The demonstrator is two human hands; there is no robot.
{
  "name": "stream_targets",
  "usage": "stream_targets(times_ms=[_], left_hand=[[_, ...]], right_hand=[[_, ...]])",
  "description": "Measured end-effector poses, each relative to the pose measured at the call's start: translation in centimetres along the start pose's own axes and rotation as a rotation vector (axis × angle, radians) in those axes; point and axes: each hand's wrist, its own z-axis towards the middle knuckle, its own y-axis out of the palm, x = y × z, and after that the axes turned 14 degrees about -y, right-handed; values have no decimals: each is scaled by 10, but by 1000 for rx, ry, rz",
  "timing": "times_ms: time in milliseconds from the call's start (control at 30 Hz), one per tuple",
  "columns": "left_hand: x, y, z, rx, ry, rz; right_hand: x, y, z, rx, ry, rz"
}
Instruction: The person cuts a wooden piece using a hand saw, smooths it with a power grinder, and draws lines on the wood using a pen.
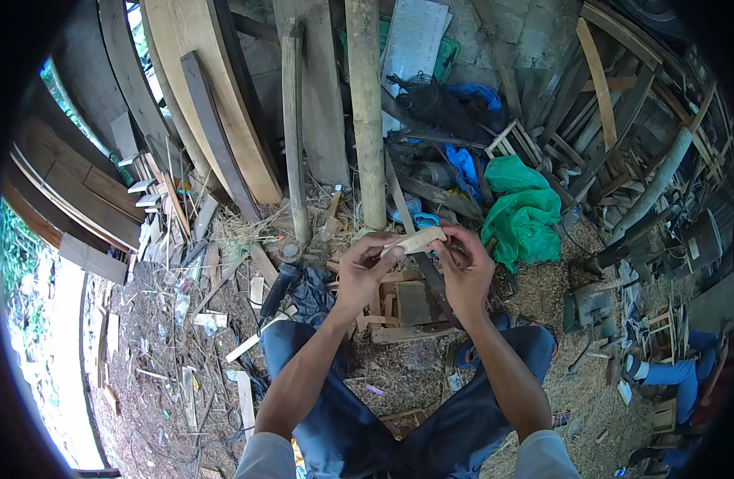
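A small, pale piece of wood point(419, 239) is held up in front of me between both hands. My left hand point(362, 269) grips its left end, thumb on the near face and fingers curled behind. At the right end, my right hand point(468, 267) pinches it between thumb and fingers. Below the hands, a wooden block point(417, 303) lies on the ground among wood offcuts. To the left of my left hand is a dark power tool point(281, 289) that resembles an angle grinder, beside a crumpled black plastic bag point(311, 294).
Planks point(215, 104) and a wooden post point(366, 112) stand ahead. A green plastic sheet point(523, 214) lies right of my hands. Wood scraps and shavings cover the ground point(199, 383). Another person's leg in blue trousers point(672, 374) shows at the far right.
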Motion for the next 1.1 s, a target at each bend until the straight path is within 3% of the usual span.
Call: stream_targets(times_ms=[100, 600, 667, 967, 1100], left_hand=[[4, 1, -1, 30, -45, -8], [-5, -6, 3, -23, -20, -55], [-6, -6, 3, -17, -23, -48], [4, -3, 1, 30, -61, -35], [3, -3, 0, 49, -76, -10]], right_hand=[[1, 3, -1, 75, 15, 113], [9, -7, 4, 40, -85, -188], [3, -13, 8, -87, -9, -268], [2, -17, 13, -140, -177, -279], [-1, -15, 12, -116, -118, -249]])
